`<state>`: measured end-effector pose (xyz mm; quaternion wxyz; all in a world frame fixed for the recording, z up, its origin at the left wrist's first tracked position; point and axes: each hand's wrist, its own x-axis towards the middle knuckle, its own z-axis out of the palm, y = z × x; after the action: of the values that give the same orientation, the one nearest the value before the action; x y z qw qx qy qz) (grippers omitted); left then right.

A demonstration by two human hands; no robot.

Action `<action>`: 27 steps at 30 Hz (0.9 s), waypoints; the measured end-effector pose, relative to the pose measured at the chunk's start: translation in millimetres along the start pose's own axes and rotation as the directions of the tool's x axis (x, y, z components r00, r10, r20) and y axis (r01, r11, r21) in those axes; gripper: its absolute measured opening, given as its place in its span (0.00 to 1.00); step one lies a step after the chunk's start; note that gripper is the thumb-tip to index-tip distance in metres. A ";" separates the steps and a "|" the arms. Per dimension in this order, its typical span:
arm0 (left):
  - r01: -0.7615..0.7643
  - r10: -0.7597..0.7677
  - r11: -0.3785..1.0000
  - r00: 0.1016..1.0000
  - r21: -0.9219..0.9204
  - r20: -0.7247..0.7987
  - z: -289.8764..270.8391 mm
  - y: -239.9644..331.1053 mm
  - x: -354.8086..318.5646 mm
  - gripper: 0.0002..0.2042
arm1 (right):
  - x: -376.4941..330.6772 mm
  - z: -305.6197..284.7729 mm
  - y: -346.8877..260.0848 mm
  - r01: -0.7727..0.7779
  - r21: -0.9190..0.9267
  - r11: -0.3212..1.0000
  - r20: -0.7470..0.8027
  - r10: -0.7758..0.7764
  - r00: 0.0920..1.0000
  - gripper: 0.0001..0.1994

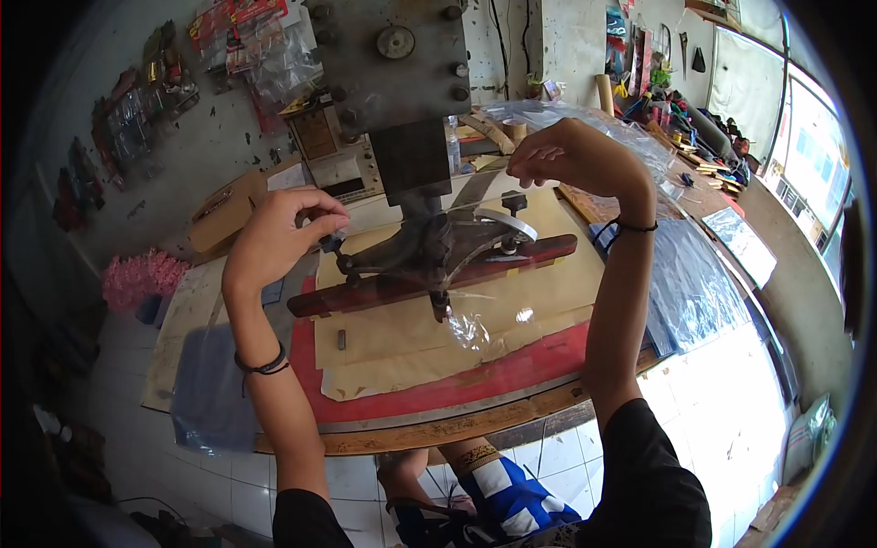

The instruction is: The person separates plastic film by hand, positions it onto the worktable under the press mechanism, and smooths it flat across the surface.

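Observation:
A thin clear plastic sheet (pixel 470 331) hangs between my raised hands, and the scene behind shows through it with bright glints. My left hand (pixel 279 233) pinches its upper left edge between thumb and bent fingers. Higher up on the right, my right hand (pixel 580 157) grips the other upper edge with the wrist bent over. Behind the sheet stands a press machine (pixel 411 169) with a dark head and column. Its long dark red bar (pixel 539 250) lies across brown paper (pixel 384 358). A small metal block (pixel 342 340) rests on the paper at the left.
Under the paper is a red mat (pixel 457 391) on a wooden-edged table. Stacks of bluish plastic sheets (pixel 699 292) lie at the right, others (pixel 212 384) at the left. A cardboard box (pixel 224 215) and a pink heap (pixel 142 283) are far left. Cluttered tools (pixel 694 137) fill the back right.

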<state>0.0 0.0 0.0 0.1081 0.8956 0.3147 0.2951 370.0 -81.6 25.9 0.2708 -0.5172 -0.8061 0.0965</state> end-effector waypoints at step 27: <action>0.076 -0.100 0.939 0.993 -0.336 -0.055 -36.3 -7.3 -34.3 0.12 | -9.2 -7.6 21.8 0.011 0.025 1.000 -0.177 -0.007 0.984 0.11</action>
<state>-46.8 -15.6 10.6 0.2600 0.8383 0.3038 0.3708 394.0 -80.9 19.6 0.3484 -0.5166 -0.7799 0.0596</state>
